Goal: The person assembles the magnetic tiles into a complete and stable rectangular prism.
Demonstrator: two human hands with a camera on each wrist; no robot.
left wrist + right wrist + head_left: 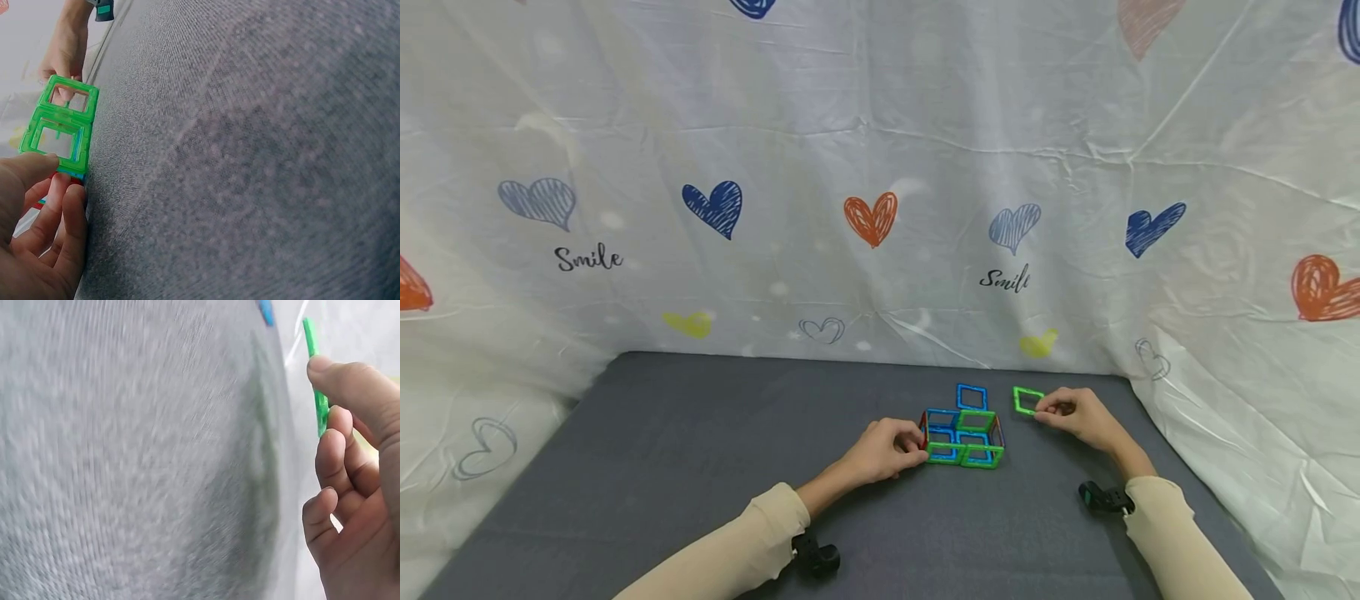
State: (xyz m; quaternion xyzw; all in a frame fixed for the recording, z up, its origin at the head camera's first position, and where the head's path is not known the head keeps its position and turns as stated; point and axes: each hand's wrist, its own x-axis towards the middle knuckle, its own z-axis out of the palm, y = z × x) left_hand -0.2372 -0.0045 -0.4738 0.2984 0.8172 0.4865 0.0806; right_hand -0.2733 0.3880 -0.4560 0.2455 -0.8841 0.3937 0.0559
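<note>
A small box-like structure of magnetic tiles [962,447] rests on the grey cloth, with green, blue and red open square frames joined together. At its left end my left hand [882,451] grips the edge, the thumb on a green frame [62,114] in the left wrist view and the fingers curled beside the red side. My right hand [1081,419] pinches a green square tile [310,339] between thumb and fingers, to the right of the structure and raised off the cloth. A blue square tile [958,397] stands out behind the structure's back edge.
The dark grey cloth-covered table [700,467] extends left and forward of the hands. Behind it hangs a white curtain [925,183] printed with hearts. A black wrist camera [817,557] is strapped below the left hand, another [1103,498] below the right.
</note>
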